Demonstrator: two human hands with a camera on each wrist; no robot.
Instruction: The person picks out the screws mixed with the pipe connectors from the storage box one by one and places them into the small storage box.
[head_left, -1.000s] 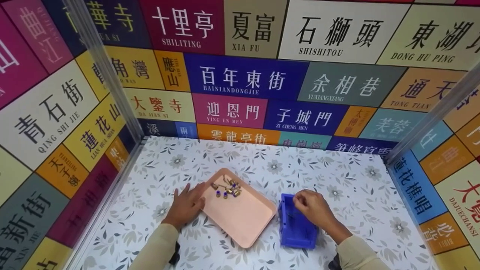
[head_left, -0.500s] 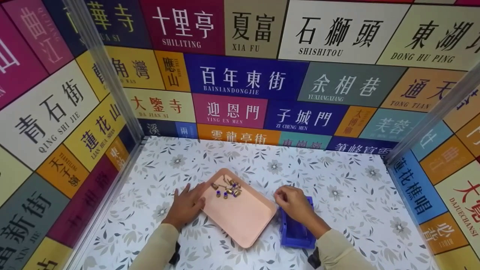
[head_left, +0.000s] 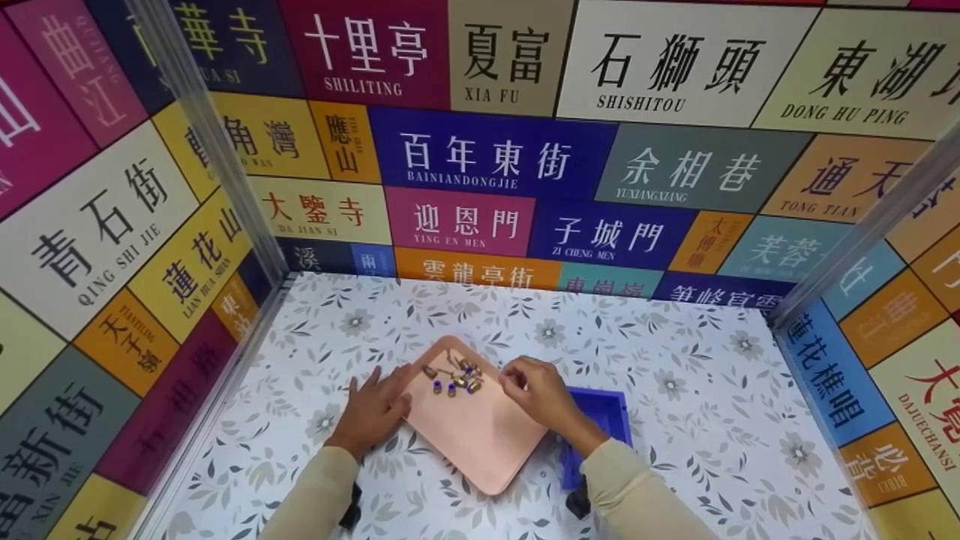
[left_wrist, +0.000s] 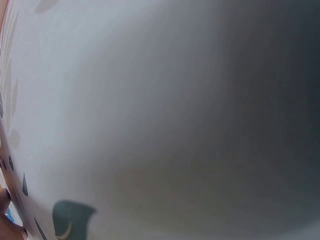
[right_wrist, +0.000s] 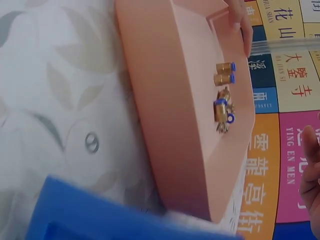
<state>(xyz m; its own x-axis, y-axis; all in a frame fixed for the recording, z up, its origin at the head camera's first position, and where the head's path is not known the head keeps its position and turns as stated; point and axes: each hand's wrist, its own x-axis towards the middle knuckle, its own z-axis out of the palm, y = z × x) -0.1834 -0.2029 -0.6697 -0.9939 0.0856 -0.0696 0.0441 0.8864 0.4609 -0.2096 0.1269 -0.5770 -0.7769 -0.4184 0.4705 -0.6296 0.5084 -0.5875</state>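
A peach-coloured tray (head_left: 480,442) lies at an angle on the table, with several small brass push-in fittings (head_left: 461,375) with blue collars near its far corner. Two of the fittings (right_wrist: 225,67) stand apart from the pile. My left hand (head_left: 370,409) has its fingers spread, fingertips at the tray's left rim. Over the tray's right rim hovers my right hand (head_left: 541,390), fingers loosely bent and nothing showing between them, just right of the pile. Behind its wrist, a blue bin (head_left: 607,409) is partly covered by the forearm.
White, leaf-patterned cloth (head_left: 690,420) covers the table. Printed sign panels (head_left: 495,154) wall it in at the back and both sides, with clear strips (head_left: 225,172) at the corners. The left wrist view is mostly blurred pale surface.
My right hand has moved left from above the blue bin to the tray's right rim, uncovering the bin's far end. The left hand, tray and fittings stay where they were.
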